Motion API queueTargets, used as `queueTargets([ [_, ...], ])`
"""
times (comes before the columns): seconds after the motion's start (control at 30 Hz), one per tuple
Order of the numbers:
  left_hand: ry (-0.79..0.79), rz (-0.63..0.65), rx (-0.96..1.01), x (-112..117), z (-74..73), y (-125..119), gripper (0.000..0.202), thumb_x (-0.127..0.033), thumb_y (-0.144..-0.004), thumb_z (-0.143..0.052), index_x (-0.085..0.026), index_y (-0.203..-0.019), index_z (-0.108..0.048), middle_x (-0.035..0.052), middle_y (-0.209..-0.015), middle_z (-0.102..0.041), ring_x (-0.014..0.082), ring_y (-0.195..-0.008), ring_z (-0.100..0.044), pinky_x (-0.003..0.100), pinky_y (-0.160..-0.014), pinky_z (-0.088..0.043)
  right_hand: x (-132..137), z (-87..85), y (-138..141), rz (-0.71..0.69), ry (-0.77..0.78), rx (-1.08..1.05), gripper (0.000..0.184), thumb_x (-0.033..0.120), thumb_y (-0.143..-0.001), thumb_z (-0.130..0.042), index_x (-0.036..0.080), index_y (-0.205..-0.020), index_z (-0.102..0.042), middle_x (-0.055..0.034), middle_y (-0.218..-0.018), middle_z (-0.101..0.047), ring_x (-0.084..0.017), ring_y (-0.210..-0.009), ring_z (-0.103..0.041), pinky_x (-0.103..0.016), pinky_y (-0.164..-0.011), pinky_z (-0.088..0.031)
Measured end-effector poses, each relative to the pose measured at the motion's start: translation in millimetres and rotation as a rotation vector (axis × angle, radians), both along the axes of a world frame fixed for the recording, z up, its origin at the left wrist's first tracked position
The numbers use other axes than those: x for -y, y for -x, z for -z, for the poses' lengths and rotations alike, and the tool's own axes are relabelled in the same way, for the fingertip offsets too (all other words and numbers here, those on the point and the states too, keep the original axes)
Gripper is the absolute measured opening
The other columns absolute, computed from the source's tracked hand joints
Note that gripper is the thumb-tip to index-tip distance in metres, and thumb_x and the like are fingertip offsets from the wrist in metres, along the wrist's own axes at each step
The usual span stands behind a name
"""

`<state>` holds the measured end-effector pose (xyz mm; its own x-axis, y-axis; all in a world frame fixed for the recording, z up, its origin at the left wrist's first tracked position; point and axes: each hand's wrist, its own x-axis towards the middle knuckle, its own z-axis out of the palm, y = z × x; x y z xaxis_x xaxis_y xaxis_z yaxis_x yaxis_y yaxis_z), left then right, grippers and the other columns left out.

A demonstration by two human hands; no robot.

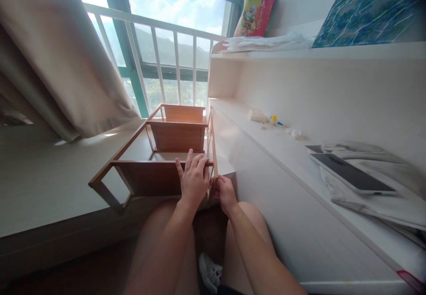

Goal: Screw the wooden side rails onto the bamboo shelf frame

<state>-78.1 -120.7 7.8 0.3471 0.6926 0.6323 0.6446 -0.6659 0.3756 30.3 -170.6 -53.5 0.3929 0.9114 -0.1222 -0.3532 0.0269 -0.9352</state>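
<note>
A brown wooden shelf rack (pixel 176 137) with several boards lies on its side on a pale ledge, its near end by my knees. My left hand (pixel 193 180) rests over the top edge of the nearest board (pixel 146 177), close to its right end, with fingers spread. At the right side rail (pixel 213 146), my right hand (pixel 226 192) has its fingers pinched together low on the outer side, near where the board meets the rail. Whatever lies between those fingertips is too small or hidden to make out.
A white cabinet (pixel 282 206) stands close on my right. On its top are a tablet (pixel 353 173) on folded grey cloth (pixel 376 162) and several small parts (pixel 273 120). Beyond the rack are a white railing (pixel 176 55) and window. A curtain (pixel 69 64) hangs left.
</note>
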Motion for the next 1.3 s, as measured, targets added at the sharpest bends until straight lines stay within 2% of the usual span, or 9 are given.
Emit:
queueTargets([
  [0.37,0.008,0.042,0.121,9.7,5.5,5.3,0.035,-0.015,-0.094,-0.048,-0.026,-0.123,-0.066,0.0031,-0.145,-0.056,0.0276,-0.151,-0.026,0.056,-0.125,-0.001,3.7,2.4,2.5,0.001,0.007,0.045,0.017,0.035,-0.076,-0.058,0.019,-0.072,-0.061,0.0055,-0.052,-0.044,-0.008,-0.045,-0.029,-0.022,-0.044,-0.02],
  [0.5,0.0,0.052,0.36,17.5,18.9,11.2,0.023,-0.02,-0.094,-0.05,-0.022,-0.106,-0.07,0.0088,-0.126,-0.062,0.0265,-0.135,-0.046,0.048,-0.117,-0.031,6.7,1.9,2.6,-0.006,-0.012,0.076,0.016,0.034,-0.076,-0.058,0.019,-0.07,-0.062,0.0042,-0.054,-0.047,-0.009,-0.047,-0.031,-0.023,-0.044,-0.02],
  [0.57,0.108,0.084,0.511,23.5,28.7,12.5,0.018,-0.023,-0.094,-0.051,-0.02,-0.098,-0.068,0.0086,-0.11,-0.063,0.0236,-0.115,-0.056,0.04,-0.102,-0.044,7.8,1.5,2.7,-0.009,-0.025,0.094,0.016,0.032,-0.076,-0.058,0.018,-0.07,-0.062,0.0032,-0.057,-0.05,-0.01,-0.049,-0.034,-0.023,-0.045,-0.021],
  [0.63,0.337,0.169,0.667,30.1,38.9,12.3,0.015,-0.026,-0.093,-0.052,-0.02,-0.094,-0.065,0.0058,-0.099,-0.062,0.0202,-0.098,-0.06,0.033,-0.089,-0.048,8.5,1.7,2.6,-0.011,-0.037,0.104,0.014,0.031,-0.076,-0.057,0.019,-0.07,-0.062,0.0028,-0.059,-0.052,-0.01,-0.05,-0.036,-0.023,-0.046,-0.023],
  [0.73,0.73,0.211,0.885,37.9,51.2,10.9,0.011,-0.028,-0.088,-0.056,-0.02,-0.09,-0.063,0.0019,-0.089,-0.063,0.0167,-0.085,-0.059,0.027,-0.076,-0.047,9.2,2.6,2.0,-0.02,-0.046,0.106,0.011,0.029,-0.075,-0.057,0.019,-0.072,-0.062,0.0019,-0.061,-0.055,-0.011,-0.052,-0.042,-0.023,-0.046,-0.026],
  [0.83,0.909,0.2,0.92,41.0,60.0,11.1,0.009,-0.026,-0.079,-0.059,-0.02,-0.084,-0.063,0.0001,-0.08,-0.062,0.0146,-0.073,-0.055,0.024,-0.064,-0.043,10.8,3.1,0.6,-0.024,-0.04,0.129,0.012,0.028,-0.074,-0.055,0.019,-0.074,-0.063,0.0005,-0.062,-0.059,-0.013,-0.055,-0.048,-0.023,-0.047,-0.028],
  [1.0,1.185,0.077,0.942,52.0,81.4,11.3,0.022,-0.024,-0.065,-0.059,-0.021,-0.087,-0.059,-0.0008,-0.082,-0.059,0.0139,-0.072,-0.053,0.022,-0.055,-0.038,15.0,2.1,-1.8,0.001,-0.028,0.152,0.014,0.028,-0.072,-0.054,0.019,-0.073,-0.065,0.0042,-0.052,-0.048,-0.011,-0.049,-0.037,-0.023,-0.046,-0.026],
  [1.17,1.433,-0.16,0.967,69.7,112.4,-0.1,0.029,-0.025,-0.071,-0.057,-0.022,-0.1,-0.057,0.0009,-0.089,-0.058,0.0155,-0.079,-0.054,0.024,-0.06,-0.038,17.3,1.3,-1.3,0.009,-0.024,0.136,0.015,0.027,-0.073,-0.053,0.019,-0.074,-0.066,0.0055,-0.051,-0.045,-0.009,-0.047,-0.031,-0.023,-0.045,-0.023],
  [1.3,1.506,-0.251,0.982,56.8,127.5,-13.6,0.02,-0.028,-0.086,-0.055,-0.021,-0.104,-0.058,0.0019,-0.1,-0.06,0.0149,-0.086,-0.055,0.025,-0.064,-0.04,17.4,3.0,0.9,0.006,-0.007,0.143,0.014,0.028,-0.072,-0.054,0.019,-0.073,-0.065,0.0039,-0.055,-0.051,-0.009,-0.046,-0.035,-0.022,-0.044,-0.026],
])
